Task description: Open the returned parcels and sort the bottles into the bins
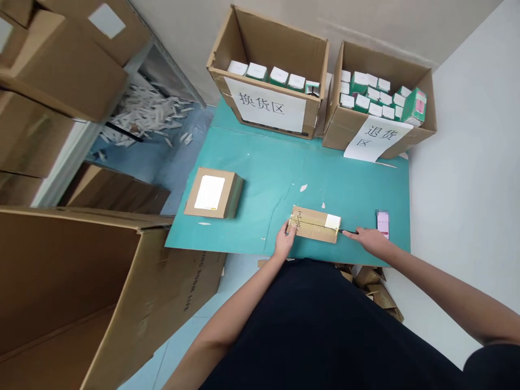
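Observation:
A small taped cardboard parcel (314, 223) with a white label lies near the front edge of the teal table (276, 168). My left hand (285, 241) grips its left end, fingers closed on the box. My right hand (369, 239) is closed round a thin dark tool (349, 232), its tip at the parcel's right end. A second parcel (213, 193) with a white label sits at the table's left.
Two open cartons stand at the table's far edge, one (268, 81) and another (377, 103), both with paper signs and small white-green boxes inside. A pink card (383, 223) lies at the right. A large empty carton (81, 281) stands left. Cardboard scraps lie on the floor.

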Tool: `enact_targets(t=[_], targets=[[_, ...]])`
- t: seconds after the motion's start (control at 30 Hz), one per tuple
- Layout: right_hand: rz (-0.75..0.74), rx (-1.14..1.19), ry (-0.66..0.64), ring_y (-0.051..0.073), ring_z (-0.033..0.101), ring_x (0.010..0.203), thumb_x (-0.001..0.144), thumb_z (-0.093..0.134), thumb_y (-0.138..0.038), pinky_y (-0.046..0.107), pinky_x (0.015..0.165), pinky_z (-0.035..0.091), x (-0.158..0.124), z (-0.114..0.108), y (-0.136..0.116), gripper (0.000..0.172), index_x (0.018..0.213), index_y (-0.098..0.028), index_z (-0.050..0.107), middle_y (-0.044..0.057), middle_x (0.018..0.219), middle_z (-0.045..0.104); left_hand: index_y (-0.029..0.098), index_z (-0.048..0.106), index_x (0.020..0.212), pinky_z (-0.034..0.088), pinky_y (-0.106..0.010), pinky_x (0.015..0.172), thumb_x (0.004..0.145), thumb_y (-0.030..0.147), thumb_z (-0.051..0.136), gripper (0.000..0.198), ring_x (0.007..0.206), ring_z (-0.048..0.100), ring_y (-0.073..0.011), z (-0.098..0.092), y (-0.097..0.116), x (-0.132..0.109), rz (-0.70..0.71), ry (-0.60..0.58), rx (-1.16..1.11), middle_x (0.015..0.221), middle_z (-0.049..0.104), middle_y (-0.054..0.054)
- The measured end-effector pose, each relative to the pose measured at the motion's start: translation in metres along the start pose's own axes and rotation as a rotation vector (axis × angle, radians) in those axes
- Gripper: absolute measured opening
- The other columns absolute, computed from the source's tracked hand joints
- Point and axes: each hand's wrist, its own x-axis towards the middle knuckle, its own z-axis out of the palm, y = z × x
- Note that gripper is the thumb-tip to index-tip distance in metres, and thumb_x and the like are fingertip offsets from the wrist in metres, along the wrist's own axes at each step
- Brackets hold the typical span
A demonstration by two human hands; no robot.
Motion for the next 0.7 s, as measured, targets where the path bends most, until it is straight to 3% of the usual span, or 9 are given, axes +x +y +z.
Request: enact_targets(t=[0.1, 0.27, 0.6, 0.7], targets=[[0.006, -0.055, -0.033, 0.014, 0.063, 0.067, 0.082, 0.043, 0.006, 0.023, 0.059, 0.038, -0.010, -0.006, -0.002, 0.089, 0.155, -0.042, 0.037, 0.007, 0.104, 0.066, 0.016, 0.062, 0.133, 0.047, -0.039, 0.109, 0.093, 0.036, 0.060, 0.044, 0.122, 0.064, -0.0269, 0.001, 0.006, -0.003, -0.015, 0.067, 0.046, 0.130, 0.070, -0.011], [0.033, -0.099, -0.065, 0.015, 0.064, 0.070, 0.086, 0.041, 0.005, 0.023, 0.061, 0.037, -0.021, -0.003, -0.006, 0.086, 0.157, -0.043, 0.032, 0.008, 0.107, 0.064, 0.015, 0.061, 0.133, 0.050, -0.038, 0.105, 0.094, 0.034, 0.059, 0.044, 0.119, 0.066, -0.0268, 0.002, 0.013, -0.007, -0.041, 0.068, 0.120, 0.127, 0.071, -0.012], [0.116, 0.015, 0.017, 0.013, 0.059, 0.063, 0.087, 0.044, 0.003, 0.023, 0.057, 0.032, -0.044, 0.027, -0.013, 0.082, 0.154, -0.042, 0.039, 0.006, 0.103, 0.065, 0.017, 0.042, 0.152, 0.043, -0.039, 0.116, 0.095, 0.039, 0.057, 0.062, 0.140, 0.051, -0.0268, -0.004, -0.002, -0.001, 0.021, 0.008, 0.218, 0.152, 0.052, -0.015], [0.148, 0.057, 0.017, 0.013, 0.059, 0.063, 0.086, 0.046, 0.002, 0.023, 0.056, 0.031, -0.052, 0.036, -0.022, 0.083, 0.155, -0.042, 0.038, 0.005, 0.102, 0.066, 0.019, 0.035, 0.156, 0.040, -0.042, 0.118, 0.094, 0.041, 0.058, 0.069, 0.145, 0.045, -0.0281, -0.012, -0.003, 0.005, 0.118, -0.038, 0.342, 0.158, 0.045, -0.015]])
